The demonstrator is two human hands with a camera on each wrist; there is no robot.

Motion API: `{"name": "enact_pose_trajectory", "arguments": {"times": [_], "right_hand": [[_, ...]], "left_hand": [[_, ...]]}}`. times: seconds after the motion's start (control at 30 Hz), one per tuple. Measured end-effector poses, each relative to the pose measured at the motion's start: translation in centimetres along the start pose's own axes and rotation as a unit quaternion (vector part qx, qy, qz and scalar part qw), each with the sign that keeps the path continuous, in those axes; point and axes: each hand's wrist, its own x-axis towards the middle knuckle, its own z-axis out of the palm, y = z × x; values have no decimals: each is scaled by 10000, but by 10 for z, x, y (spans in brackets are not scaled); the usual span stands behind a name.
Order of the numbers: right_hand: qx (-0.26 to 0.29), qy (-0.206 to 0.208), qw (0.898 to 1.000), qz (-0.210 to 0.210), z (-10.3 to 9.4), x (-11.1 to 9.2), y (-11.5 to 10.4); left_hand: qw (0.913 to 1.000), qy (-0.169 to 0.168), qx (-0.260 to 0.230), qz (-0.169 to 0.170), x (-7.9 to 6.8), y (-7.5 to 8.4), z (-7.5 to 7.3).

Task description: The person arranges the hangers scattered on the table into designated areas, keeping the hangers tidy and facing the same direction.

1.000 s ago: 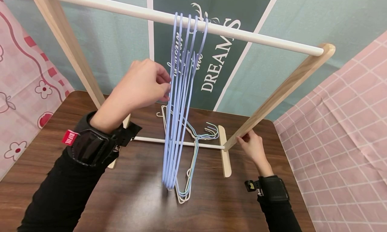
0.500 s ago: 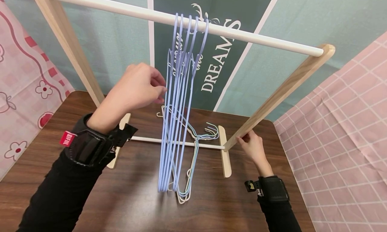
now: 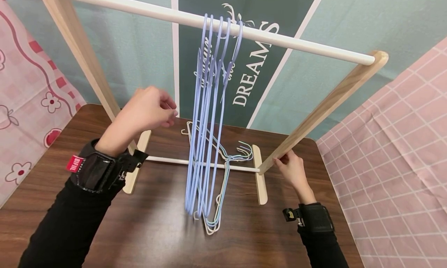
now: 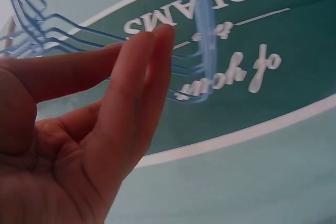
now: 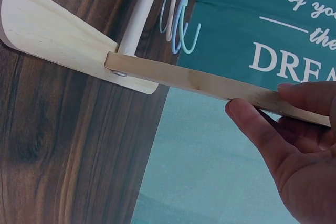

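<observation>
White and pale blue hangers point(image 3: 227, 159) lie on the brown worktop point(image 3: 157, 229). On the right, the right hand point(image 3: 291, 169) pinches the wooden post point(image 3: 324, 109) low down. On the left, the left hand point(image 3: 148, 109) is loose and holds nothing, its fingers a bit bent, near the blue bunch point(image 3: 204, 116) but apart. That bunch hangs from the white top bar point(image 3: 157, 12). Green cloth point(image 3: 272, 101) is far behind.
</observation>
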Motion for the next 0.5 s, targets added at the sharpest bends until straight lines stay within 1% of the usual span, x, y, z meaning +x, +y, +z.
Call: {"name": "enact_pose_trajectory", "arguments": {"times": [0.07,0.27,0.37,0.5], "right_hand": [[-2,3,10000,9,0,0,0],[10,11,10000,5,1,0,0],[1,13,10000,10,1,0,0],[10,31,10000,18,1,0,1]], "left_hand": [[9999,-76,106,-28,2,-9,2],[9978,-476,460,-80,4,-35,9],[9967,-594,514,-186,4,-49,13],[9952,-777,409,-435,3,-70,19]]}}
